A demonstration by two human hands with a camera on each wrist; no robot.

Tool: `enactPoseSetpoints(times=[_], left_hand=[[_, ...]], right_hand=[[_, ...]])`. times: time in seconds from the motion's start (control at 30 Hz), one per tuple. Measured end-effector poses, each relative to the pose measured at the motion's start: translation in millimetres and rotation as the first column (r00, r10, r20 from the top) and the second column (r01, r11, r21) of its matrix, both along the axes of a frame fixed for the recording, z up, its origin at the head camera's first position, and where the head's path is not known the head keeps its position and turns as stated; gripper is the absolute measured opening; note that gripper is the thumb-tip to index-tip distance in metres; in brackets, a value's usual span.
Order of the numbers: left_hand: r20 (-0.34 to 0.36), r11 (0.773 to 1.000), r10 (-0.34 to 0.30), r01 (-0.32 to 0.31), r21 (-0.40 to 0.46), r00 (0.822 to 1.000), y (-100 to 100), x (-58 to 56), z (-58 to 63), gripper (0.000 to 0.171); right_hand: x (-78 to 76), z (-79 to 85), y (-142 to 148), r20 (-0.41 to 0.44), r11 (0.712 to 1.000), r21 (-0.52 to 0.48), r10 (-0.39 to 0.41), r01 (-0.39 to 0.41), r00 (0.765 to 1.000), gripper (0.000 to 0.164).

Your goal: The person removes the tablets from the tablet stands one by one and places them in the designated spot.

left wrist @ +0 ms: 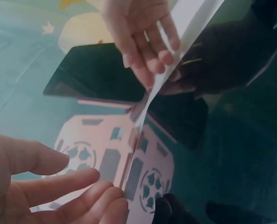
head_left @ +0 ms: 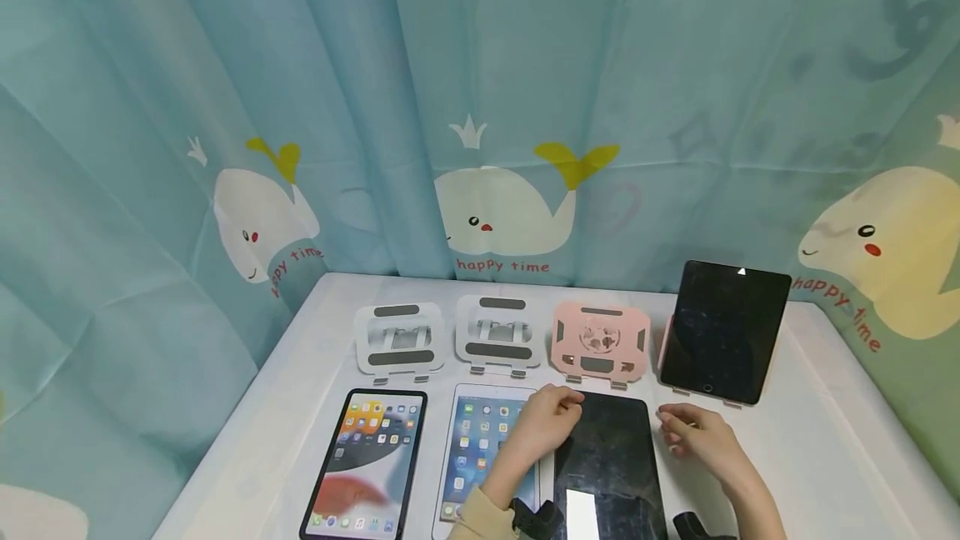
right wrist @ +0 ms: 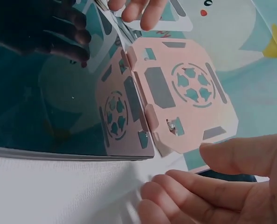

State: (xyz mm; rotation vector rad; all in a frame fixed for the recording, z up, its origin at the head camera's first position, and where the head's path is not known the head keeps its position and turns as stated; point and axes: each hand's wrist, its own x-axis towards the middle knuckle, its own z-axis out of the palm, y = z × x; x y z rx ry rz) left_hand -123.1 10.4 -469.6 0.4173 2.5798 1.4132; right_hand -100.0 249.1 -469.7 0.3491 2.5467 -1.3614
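Note:
A dark-screened tablet point(head_left: 611, 448) lies flat at the front of the white table, reflecting a bright patch. Over its upper left corner hovers my left hand point(head_left: 547, 419), fingers loosely bent and holding nothing; whether it touches the tablet I cannot tell. Just off the tablet's right edge is my right hand point(head_left: 701, 436), relaxed and also without anything in its grasp. Behind the tablet stands a pink tablet stand point(head_left: 600, 348) with a football-shaped cutout, its lower lip facing me. In the right wrist view this pink stand point(right wrist: 162, 86) is mirrored in the glossy screen.
Farther right, another black tablet point(head_left: 723, 332) leans on a stand. Two white stands point(head_left: 408, 361) point(head_left: 498, 351) stand at the back left. In front of them lie a black-framed tablet point(head_left: 367, 465) and a white-framed tablet point(head_left: 472, 432), both lit. A whale-print curtain point(head_left: 495, 107) hangs behind.

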Motion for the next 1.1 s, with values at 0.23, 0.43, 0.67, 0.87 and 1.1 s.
enactPoseSetpoints(times=[0.23, 0.43, 0.67, 0.87, 1.1], left_hand=[[-0.07, 0.998, -0.042, 0.038, -0.044, 0.997, 14.8, -3.0, -0.8, 0.021], [-0.116, 0.995, -0.058, 0.048, -0.083, 0.992, 24.6, -8.2, -0.7, 0.019], [-0.12, 0.992, -0.09, 0.078, -0.1, 0.989, 38.8, -14.4, 3.0, 0.019], [-0.117, 0.988, -0.127, 0.115, -0.107, 0.985, 50.7, -20.7, 4.3, 0.021], [-0.111, 0.986, -0.136, 0.123, -0.117, 0.984, 58.6, -31.0, 8.1, 0.021]], right_hand=[[-1.6, -0.1, 11.9, -0.039, 0.998, -0.006, -0.063, 0.062, 0.997, 0.038], [-4.6, 2.9, 24.1, -0.075, 0.995, 0.034, -0.095, 0.098, 0.993, 0.042], [-4.9, 7.6, 36.8, -0.132, 0.991, 0.024, -0.129, 0.133, 0.983, 0.04], [-9.2, 10.3, 52.5, -0.164, 0.985, 0.035, -0.159, 0.167, 0.974, 0.042], [-17.0, 13.4, 72.4, -0.215, 0.984, 0.06, -0.154, 0.171, 0.964, 0.041]])
